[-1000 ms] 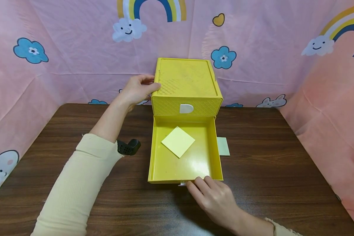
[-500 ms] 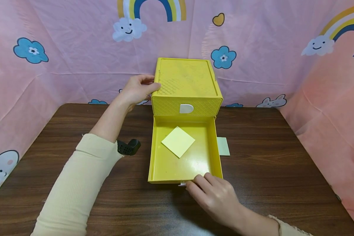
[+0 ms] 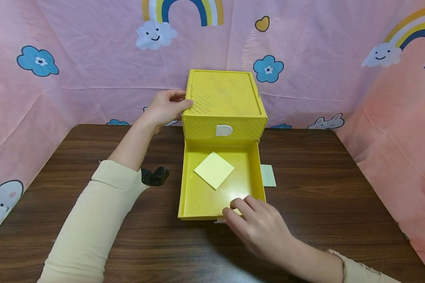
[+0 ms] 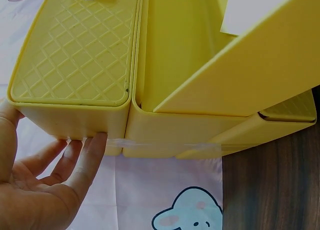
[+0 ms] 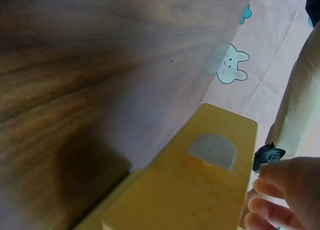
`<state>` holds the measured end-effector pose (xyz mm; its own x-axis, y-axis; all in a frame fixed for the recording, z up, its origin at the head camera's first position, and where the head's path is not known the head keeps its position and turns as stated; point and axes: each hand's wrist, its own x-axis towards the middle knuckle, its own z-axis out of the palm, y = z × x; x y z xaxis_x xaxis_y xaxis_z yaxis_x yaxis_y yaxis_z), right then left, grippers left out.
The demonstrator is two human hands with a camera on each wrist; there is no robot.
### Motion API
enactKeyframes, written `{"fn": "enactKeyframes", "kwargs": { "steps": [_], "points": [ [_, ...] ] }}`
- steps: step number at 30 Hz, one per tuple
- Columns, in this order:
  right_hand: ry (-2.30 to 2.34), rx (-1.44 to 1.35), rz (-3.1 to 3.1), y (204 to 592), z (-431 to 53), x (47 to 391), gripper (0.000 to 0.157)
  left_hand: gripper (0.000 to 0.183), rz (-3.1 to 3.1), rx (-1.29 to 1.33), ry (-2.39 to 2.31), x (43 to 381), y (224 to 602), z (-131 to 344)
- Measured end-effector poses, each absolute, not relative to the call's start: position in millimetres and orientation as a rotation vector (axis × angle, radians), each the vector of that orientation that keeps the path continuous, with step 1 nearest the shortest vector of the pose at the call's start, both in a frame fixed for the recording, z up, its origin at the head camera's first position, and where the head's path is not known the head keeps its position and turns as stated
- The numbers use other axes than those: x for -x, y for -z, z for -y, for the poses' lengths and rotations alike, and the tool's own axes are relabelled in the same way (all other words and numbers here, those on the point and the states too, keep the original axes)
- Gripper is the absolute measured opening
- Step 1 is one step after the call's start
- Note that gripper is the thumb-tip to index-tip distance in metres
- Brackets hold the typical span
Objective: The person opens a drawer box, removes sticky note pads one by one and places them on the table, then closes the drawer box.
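A yellow plastic drawer box (image 3: pixel 228 90) stands at the back of the table, its patterned upper front carrying a white tab (image 3: pixel 224 130). Below that front a drawer (image 3: pixel 202 204) is pulled out, with a pale yellow square of paper (image 3: pixel 214 169) inside. My left hand (image 3: pixel 164 107) holds the box's upper left edge, thumb on top and fingers against the side wall, as the left wrist view (image 4: pixel 65 175) shows too. My right hand (image 3: pixel 260 230) is over the drawer's front right corner, fingers loosely bent with nothing between them. In the right wrist view the drawer's white tab (image 5: pixel 214 150) is beside the fingers.
A pale green square of paper (image 3: pixel 268 175) shows at the drawer's right side. Dark wood tabletop (image 3: pixel 322 196) lies around the box, and a pink patterned cloth (image 3: pixel 304 94) hangs behind it. A black wrist device (image 3: pixel 155 176) sits on the left sleeve.
My right hand has lifted its fingers off the drawer's front edge and shifted slightly up and inward over it. The left hand, box and papers have stayed put.
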<state>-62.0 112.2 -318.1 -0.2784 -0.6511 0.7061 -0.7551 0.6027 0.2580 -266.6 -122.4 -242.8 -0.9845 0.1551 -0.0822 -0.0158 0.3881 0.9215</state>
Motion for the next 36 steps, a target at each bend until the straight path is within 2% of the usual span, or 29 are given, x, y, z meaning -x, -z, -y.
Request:
{"fn": "enactKeyframes", "kwargs": {
  "steps": [3, 6, 7, 10, 14, 20, 36],
  "points": [
    [-0.16, -1.12, 2.091, 319, -115, 64, 0.027, 0.053, -2.484, -0.125, -1.65, 267, 243, 122],
    [-0.144, -1.127, 2.17, 320, -117, 66, 0.008, 0.053, -2.485, -0.127, -1.649, 267, 243, 123],
    [-0.134, -1.128, 2.19, 320, -117, 67, 0.007, 0.053, -2.484, -0.128, -1.649, 267, 243, 123],
    [-0.108, -1.133, 2.243, 317, -117, 68, 0.032, 0.053, -2.483, -0.134, -1.65, 267, 244, 123],
    [-0.099, -1.134, 2.308, 311, -116, 71, 0.042, 0.053, -2.482, -0.142, -1.654, 267, 244, 123],
    [-0.094, -1.155, 2.383, 302, -113, 76, 0.05, 0.055, -2.489, -0.138, -1.64, 267, 243, 123],
    [-0.02, -1.145, 2.564, 283, -106, 101, 0.055, 0.058, -2.493, -0.13, -1.628, 267, 243, 124]
  ]
}}
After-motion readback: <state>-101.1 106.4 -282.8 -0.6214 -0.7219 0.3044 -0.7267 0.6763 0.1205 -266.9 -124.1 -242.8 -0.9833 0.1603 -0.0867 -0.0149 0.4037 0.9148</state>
